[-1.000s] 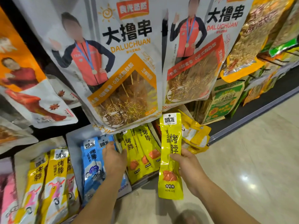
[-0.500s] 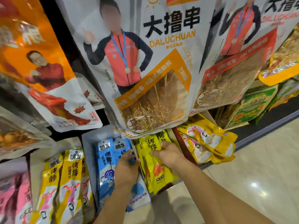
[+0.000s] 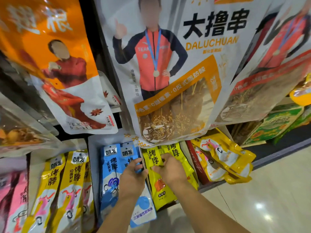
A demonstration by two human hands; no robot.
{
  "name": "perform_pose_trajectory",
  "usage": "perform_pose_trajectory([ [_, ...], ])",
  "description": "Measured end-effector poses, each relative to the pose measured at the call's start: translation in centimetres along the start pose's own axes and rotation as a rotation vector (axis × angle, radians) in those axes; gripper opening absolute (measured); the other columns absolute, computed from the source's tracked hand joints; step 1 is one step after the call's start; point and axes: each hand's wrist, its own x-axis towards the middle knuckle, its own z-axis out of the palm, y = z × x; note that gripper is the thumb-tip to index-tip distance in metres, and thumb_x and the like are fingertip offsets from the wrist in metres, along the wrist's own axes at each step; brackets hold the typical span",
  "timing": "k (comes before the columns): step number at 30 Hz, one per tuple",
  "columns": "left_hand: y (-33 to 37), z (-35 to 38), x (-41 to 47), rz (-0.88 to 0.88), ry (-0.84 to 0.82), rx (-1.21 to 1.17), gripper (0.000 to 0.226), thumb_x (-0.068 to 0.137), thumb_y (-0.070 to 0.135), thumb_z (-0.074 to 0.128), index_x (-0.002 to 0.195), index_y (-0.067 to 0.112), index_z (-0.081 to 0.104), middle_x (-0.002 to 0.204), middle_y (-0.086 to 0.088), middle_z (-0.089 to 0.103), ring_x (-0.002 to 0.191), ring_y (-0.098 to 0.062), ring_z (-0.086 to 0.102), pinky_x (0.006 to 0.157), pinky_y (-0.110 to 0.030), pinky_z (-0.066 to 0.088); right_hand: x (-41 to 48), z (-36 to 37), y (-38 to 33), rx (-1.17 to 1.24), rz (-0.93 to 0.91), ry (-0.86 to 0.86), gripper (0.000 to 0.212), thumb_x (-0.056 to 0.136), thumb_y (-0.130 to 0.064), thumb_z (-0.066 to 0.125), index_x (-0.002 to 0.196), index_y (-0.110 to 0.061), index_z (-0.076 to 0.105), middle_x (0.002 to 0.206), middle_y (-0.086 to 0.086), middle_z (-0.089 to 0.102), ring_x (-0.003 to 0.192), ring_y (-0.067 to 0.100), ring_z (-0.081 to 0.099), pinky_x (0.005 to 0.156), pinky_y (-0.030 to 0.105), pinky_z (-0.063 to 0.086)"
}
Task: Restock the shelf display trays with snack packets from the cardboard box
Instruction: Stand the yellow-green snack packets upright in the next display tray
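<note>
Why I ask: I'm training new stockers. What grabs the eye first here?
The huge white DALUCHUAN bag hanging top centre dominates, with an orange bag at upper left. Below, the left hand grips the blue packets while the right hand pinches yellow packets just right of them.

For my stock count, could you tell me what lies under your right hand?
Yellow packets, overlapping one another; the right hand covers their middles, hiding how many.
</note>
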Motion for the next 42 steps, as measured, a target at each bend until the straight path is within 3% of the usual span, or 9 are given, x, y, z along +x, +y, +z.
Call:
perform_pose_trajectory([
  [4, 1.5, -0.5, -1.2, 0.023, -0.026, 0.153, 0.046, 0.089, 0.021, 0.073, 0.13, 0.033, 0.058, 0.119, 0.008, 0.068, 0.093, -0.014, 0.067, 0.082, -0.03, 0.055, -1.6, -0.8, -0.6, -0.091, -0.053, 0.015, 0.062, 0.091, -0.043, 0.07, 0.144, -0.018, 0.047, 0.087, -0.01, 0.055, 0.101, 0.018, 0.063, 0.078, 0.029, 0.048],
  [7, 2.3, -1.0, -2.5, 0.008, -0.093, 0.173, 0.05, 0.092, 0.02, 0.069, 0.139, 0.022, 0.052, 0.13, 0.004, 0.064, 0.09, -0.008, 0.063, 0.08, -0.02, 0.049, -3.5, -1.5, -0.6, -0.173, -0.072, 0.027, 0.059, 0.092, -0.045, 0.067, 0.142, -0.02, 0.048, 0.116, 0.0, 0.065, 0.113, 0.023, 0.062, 0.087, 0.031, 0.05],
  [10, 3.5, -1.9, -4.5, 0.017, -0.124, 0.243, 0.046, 0.094, 0.017, 0.066, 0.138, 0.014, 0.054, 0.132, -0.002, 0.063, 0.103, -0.016, 0.062, 0.097, -0.027, 0.047, -5.9, -2.1, -0.3, -0.232, -0.086, 0.017, 0.054, 0.092, -0.045, 0.066, 0.138, -0.02, 0.053, 0.123, 0.003, 0.067, 0.116, 0.026, 0.062, 0.093, 0.033, 0.051],
  [17, 6.2, -6.5, -9.5, 0.105, -0.132, 0.63, 0.055, 0.097, 0.036, 0.055, 0.148, 0.022, 0.041, 0.142, -0.004, 0.055, 0.119, -0.024, 0.059, 0.103, -0.037, 0.047, -12.3, -3.5, 0.0, -0.383, -0.201, 0.039, 0.041, 0.099, -0.045, 0.053, 0.127, -0.016, 0.056, 0.126, 0.007, 0.061, 0.126, 0.03, 0.05, 0.096, 0.037, 0.047],
  [21, 7.9, -10.7, -12.8, 0.201, -0.058, 0.897, 0.059, 0.099, 0.04, 0.05, 0.153, 0.021, 0.034, 0.142, -0.008, 0.056, 0.131, -0.026, 0.051, 0.107, -0.038, 0.044, -16.4, -4.0, -1.9, -0.565, -0.326, 0.065, 0.044, 0.1, -0.047, 0.046, 0.132, -0.018, 0.052, 0.133, 0.007, 0.056, 0.128, 0.03, 0.046, 0.103, 0.041, 0.041],
  [25, 8.7, -16.5, -16.0, 0.254, 0.047, 1.118, 0.055, 0.098, 0.045, 0.047, 0.148, 0.025, 0.039, 0.15, 0.001, 0.047, 0.137, -0.025, 0.041, 0.108, -0.04, 0.038, -19.7, -2.8, -5.1, -0.702, -0.447, 0.059, 0.05, 0.101, -0.048, 0.043, 0.14, -0.017, 0.042, 0.141, 0.008, 0.048, 0.131, 0.031, 0.041, 0.104, 0.045, 0.039],
  [31, 9.4, -26.5, -21.3, 0.209, 0.222, 1.247, 0.047, 0.094, 0.048, 0.049, 0.134, 0.022, 0.049, 0.138, -0.003, 0.053, 0.13, -0.029, 0.043, 0.104, -0.041, 0.036, -25.3, 0.3, -12.3, -0.812, -0.682, 0.045, 0.058, 0.103, -0.049, 0.038, 0.149, -0.014, 0.034, 0.151, 0.012, 0.04, 0.139, 0.034, 0.037, 0.113, 0.047, 0.034],
  [42, 8.2, -42.8, -30.4, 0.082, 0.494, 1.203, 0.048, 0.094, 0.047, 0.045, 0.133, 0.021, 0.05, 0.134, -0.004, 0.056, 0.125, -0.029, 0.049, 0.095, -0.039, 0.042, -36.4, 5.6, -25.5, -0.813, -1.048, 0.105, 0.053, 0.098, -0.045, 0.047, 0.139, -0.012, 0.042, 0.136, 0.012, 0.049, 0.127, 0.036, 0.044, 0.101, 0.049, 0.04],
])
